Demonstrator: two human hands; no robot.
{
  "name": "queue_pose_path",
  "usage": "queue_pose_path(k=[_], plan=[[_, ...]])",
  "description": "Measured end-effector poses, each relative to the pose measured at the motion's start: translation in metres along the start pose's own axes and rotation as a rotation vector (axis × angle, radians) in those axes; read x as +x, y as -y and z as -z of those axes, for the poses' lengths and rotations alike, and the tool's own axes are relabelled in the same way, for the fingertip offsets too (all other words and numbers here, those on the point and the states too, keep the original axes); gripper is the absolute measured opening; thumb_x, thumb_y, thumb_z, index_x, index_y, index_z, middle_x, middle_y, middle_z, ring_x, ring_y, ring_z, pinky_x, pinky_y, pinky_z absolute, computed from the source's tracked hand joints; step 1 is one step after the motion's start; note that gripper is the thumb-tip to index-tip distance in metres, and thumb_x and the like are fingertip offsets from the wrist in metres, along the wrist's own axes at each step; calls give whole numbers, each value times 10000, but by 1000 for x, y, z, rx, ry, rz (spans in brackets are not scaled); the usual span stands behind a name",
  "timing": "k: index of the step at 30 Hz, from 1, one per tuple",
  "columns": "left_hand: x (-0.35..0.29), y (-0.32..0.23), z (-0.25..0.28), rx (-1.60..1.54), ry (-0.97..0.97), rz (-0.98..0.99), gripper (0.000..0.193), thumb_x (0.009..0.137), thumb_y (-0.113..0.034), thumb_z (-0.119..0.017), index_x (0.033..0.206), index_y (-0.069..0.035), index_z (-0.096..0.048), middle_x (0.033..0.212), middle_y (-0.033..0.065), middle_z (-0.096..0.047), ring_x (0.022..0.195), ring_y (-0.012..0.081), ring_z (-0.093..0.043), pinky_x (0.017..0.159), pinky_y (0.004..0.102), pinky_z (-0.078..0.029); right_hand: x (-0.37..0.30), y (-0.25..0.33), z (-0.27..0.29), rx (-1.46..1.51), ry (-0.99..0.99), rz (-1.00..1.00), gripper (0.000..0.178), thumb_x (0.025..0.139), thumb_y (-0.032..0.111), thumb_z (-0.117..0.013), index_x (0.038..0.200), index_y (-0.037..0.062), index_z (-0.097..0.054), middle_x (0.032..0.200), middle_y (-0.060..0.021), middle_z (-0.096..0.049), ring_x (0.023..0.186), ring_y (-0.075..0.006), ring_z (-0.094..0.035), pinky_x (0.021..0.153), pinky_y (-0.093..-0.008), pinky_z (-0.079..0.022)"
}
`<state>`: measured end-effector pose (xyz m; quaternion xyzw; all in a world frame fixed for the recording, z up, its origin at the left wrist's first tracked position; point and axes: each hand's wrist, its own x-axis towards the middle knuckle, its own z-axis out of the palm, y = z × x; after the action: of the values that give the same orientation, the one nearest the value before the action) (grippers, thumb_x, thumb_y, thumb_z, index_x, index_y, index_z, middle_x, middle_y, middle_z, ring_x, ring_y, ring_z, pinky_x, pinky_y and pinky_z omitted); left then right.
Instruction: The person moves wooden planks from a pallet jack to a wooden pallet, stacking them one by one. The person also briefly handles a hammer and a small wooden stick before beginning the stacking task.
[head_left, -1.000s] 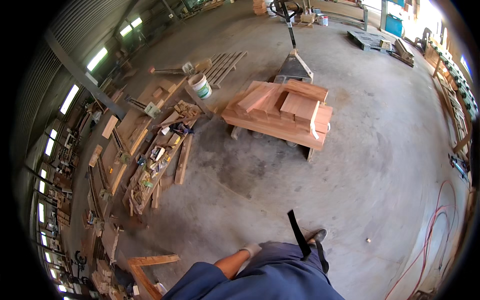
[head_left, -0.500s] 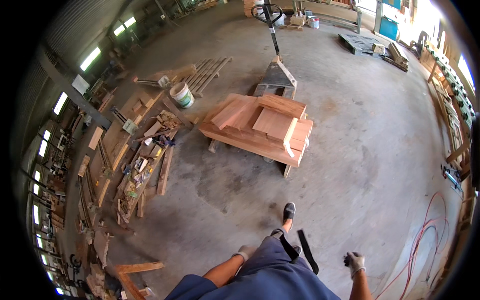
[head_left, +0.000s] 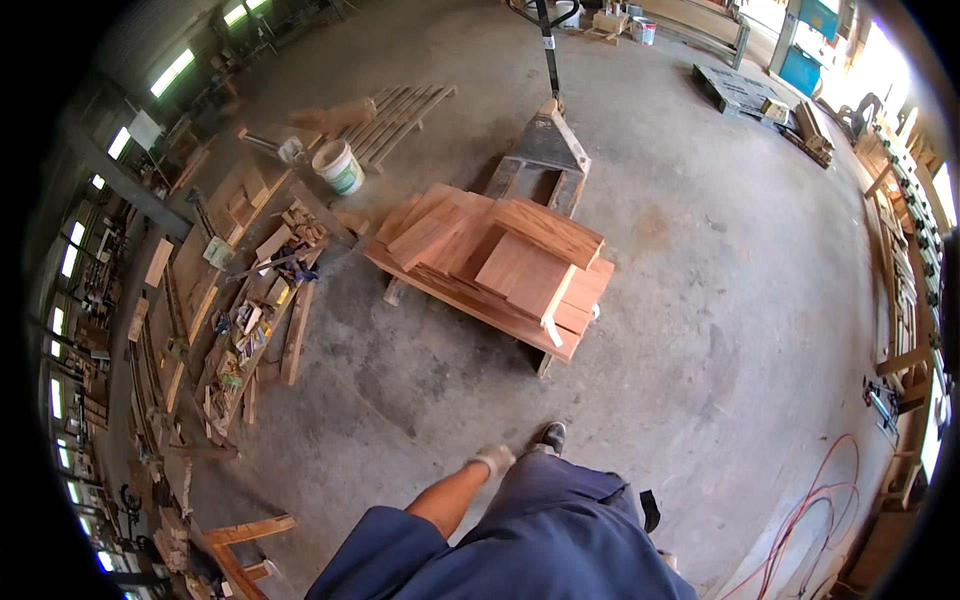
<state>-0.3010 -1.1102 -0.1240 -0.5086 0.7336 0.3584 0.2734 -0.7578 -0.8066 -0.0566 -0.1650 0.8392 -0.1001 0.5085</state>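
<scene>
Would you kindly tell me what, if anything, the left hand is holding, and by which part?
Nothing visible is held; the left hand looks empty.

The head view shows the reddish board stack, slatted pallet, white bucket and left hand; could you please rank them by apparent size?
1. Reddish board stack
2. Slatted pallet
3. White bucket
4. Left hand, though nearer the camera

A white bucket [head_left: 338,167] stands just beside a slatted pallet [head_left: 414,111]. A dark pallet [head_left: 738,93] lies farther right, near a blue cabinet [head_left: 801,71]. A red hose [head_left: 824,488] loops over the floor [head_left: 690,400] at lower right. The dim left side seems to hold mostly wood scraps [head_left: 243,345] and clutter.
</scene>
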Motion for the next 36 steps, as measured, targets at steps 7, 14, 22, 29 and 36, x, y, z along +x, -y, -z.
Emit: queue_pose_path(k=[7,14,22,29,36], plan=[[85,1,72,-925,-349,233,306,868,-307,-594,1072,-117,-721,1088,147,-707,972,302,-689,831,388,-535,22,163,46,186,90,-57,268,878,210,-706,969,-41,-706,755,-83,-682,636,-172,-648,585,-312,-532],[115,-18,32,-289,-200,131,187,887,-217,-562,999,-168,-703,1029,115,-716,988,316,-686,808,454,-543,133,236,107,219,154,-46,264,892,218,-707,990,-26,-684,797,-77,-680,645,-166,-648,571,-296,-527],[109,-119,-21,-530,-193,368,389,920,-428,-473,1052,-162,-725,1076,147,-697,1054,345,-648,890,405,-503,238,292,220,10,171,16,243,888,247,-706,870,5,-683,731,-56,-660,603,-159,-613,543,-305,-501],[106,-197,49,-817,-216,473,409,868,-450,-521,1010,-140,-747,1094,189,-677,1062,373,-637,920,445,-499,313,316,284,151,105,19,215,893,197,-682,937,-1,-609,690,-84,-618,522,-196,-599,454,-337,-488],[128,-212,52,-945,-284,485,449,860,-475,-532,1103,-150,-724,1097,194,-676,1058,385,-637,940,451,-495,304,354,248,48,304,69,255,887,200,-703,1007,-9,-621,765,-108,-664,572,-223,-643,515,-372,-548]])
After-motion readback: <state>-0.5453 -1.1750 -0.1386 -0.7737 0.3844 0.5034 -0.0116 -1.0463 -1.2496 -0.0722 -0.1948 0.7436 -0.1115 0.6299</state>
